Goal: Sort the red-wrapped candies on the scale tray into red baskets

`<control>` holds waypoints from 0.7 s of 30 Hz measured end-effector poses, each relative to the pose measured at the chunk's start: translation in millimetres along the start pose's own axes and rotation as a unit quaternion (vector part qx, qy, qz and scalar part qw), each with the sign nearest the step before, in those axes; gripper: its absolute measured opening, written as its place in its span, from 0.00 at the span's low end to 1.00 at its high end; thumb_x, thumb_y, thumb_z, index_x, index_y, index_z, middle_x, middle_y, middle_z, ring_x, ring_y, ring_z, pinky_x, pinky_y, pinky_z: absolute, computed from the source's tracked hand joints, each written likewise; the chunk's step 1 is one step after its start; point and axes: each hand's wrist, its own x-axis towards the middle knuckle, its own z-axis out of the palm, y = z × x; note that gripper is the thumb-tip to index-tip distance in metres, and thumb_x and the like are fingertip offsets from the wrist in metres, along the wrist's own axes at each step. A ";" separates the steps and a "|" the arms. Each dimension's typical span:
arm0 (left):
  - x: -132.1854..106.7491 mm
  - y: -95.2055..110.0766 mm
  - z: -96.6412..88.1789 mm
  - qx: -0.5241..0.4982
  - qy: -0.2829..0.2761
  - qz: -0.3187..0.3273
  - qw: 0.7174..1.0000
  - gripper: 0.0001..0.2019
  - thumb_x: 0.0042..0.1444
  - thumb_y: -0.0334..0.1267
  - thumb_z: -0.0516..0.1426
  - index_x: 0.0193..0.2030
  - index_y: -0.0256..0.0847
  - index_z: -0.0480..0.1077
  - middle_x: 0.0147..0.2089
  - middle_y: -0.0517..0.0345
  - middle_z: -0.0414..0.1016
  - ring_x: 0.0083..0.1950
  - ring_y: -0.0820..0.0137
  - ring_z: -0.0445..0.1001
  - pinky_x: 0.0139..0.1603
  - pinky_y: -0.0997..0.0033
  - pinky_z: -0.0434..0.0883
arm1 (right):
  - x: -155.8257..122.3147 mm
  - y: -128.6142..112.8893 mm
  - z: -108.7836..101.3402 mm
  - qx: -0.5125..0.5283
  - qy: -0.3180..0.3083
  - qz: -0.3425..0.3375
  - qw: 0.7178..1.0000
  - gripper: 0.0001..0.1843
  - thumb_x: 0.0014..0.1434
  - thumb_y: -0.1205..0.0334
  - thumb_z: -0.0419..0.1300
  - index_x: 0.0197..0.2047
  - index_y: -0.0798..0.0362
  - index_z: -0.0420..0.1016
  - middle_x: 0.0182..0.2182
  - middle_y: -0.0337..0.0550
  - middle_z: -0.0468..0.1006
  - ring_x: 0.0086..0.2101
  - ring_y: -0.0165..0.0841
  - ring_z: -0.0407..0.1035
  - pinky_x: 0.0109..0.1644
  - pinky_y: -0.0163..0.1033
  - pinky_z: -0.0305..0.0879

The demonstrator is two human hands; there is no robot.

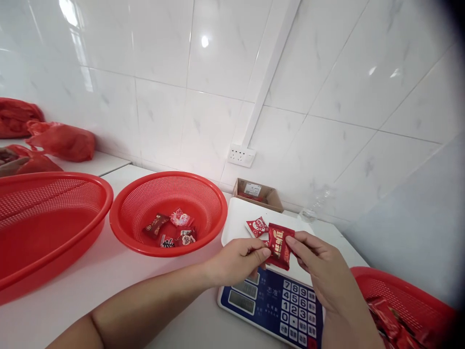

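Observation:
My left hand (238,259) and my right hand (321,266) both pinch a red candy packet (279,247) just above the white pan of a digital scale (236,220). The left fingers hold its left edge, the right fingers its right edge. Another small red-and-white candy packet (256,226) lies on the scale pan behind it. The scale's blue keypad panel (286,303) faces me under my hands.
A round red mesh basket (125,220) with several wrapped candies stands left of the scale. A bigger red basket (54,228) is at far left. A third red basket (407,291) with red packets is at lower right. A small cardboard box (267,196) and red bags (60,140) sit by the tiled wall.

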 end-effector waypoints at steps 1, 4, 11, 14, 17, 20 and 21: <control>0.6 -1.4 1.3 -0.008 0.005 -0.007 1.000 0.18 0.55 0.53 0.49 0.28 0.38 0.61 0.24 0.65 0.60 0.22 0.79 0.61 0.23 0.77 0.59 | 0.6 -0.8 -4.0 -0.042 0.015 0.000 0.999 0.16 0.44 0.47 0.64 0.26 0.52 0.72 0.22 0.35 0.71 0.23 0.28 0.60 0.26 0.33 0.55; 2.6 -3.3 3.3 -0.050 0.040 -0.036 0.997 0.17 0.53 0.53 0.52 0.32 0.38 0.61 0.28 0.64 0.63 0.21 0.80 0.61 0.23 0.78 0.58 | 4.4 -1.1 -14.6 -0.184 0.115 0.008 0.976 0.15 0.46 0.46 0.59 0.28 0.50 0.73 0.26 0.38 0.74 0.29 0.34 0.66 0.32 0.37 0.58; 6.7 -2.1 -0.9 -0.141 0.082 -0.044 0.986 0.15 0.51 0.50 0.55 0.34 0.39 0.61 0.27 0.64 0.66 0.21 0.80 0.64 0.26 0.77 0.60 | 13.6 10.9 -17.8 -0.466 0.107 0.019 0.878 0.13 0.54 0.52 0.50 0.32 0.48 0.72 0.39 0.43 0.73 0.35 0.38 0.68 0.30 0.38 0.57; 6.7 -2.6 -0.4 -0.152 0.078 -0.042 0.984 0.15 0.50 0.49 0.56 0.34 0.39 0.61 0.27 0.65 0.66 0.21 0.80 0.64 0.26 0.77 0.61 | 14.3 14.4 -12.7 -0.494 0.035 0.038 0.868 0.12 0.55 0.55 0.50 0.32 0.46 0.73 0.38 0.41 0.73 0.35 0.37 0.68 0.30 0.38 0.56; 5.9 -3.1 1.7 -0.173 0.077 -0.053 0.980 0.16 0.50 0.51 0.57 0.33 0.39 0.61 0.28 0.63 0.68 0.22 0.79 0.66 0.27 0.76 0.62 | 14.1 15.4 -9.5 -0.491 -0.046 0.040 0.869 0.12 0.56 0.58 0.50 0.31 0.45 0.75 0.38 0.40 0.75 0.37 0.37 0.69 0.33 0.38 0.57; 5.2 -2.5 4.1 -0.220 0.082 -0.045 0.971 0.17 0.52 0.52 0.55 0.35 0.38 0.62 0.29 0.61 0.69 0.26 0.76 0.69 0.32 0.74 0.65 | 12.0 11.8 -9.6 -0.473 -0.026 0.034 0.880 0.14 0.57 0.55 0.49 0.36 0.45 0.75 0.39 0.42 0.75 0.38 0.39 0.68 0.35 0.39 0.57; 4.9 -2.0 4.7 -0.231 0.091 -0.033 0.968 0.17 0.53 0.52 0.54 0.35 0.38 0.63 0.29 0.60 0.70 0.28 0.75 0.70 0.33 0.73 0.66 | 10.3 9.2 -9.6 -0.453 -0.011 0.034 0.891 0.15 0.57 0.53 0.49 0.37 0.46 0.75 0.38 0.41 0.76 0.37 0.39 0.68 0.35 0.39 0.58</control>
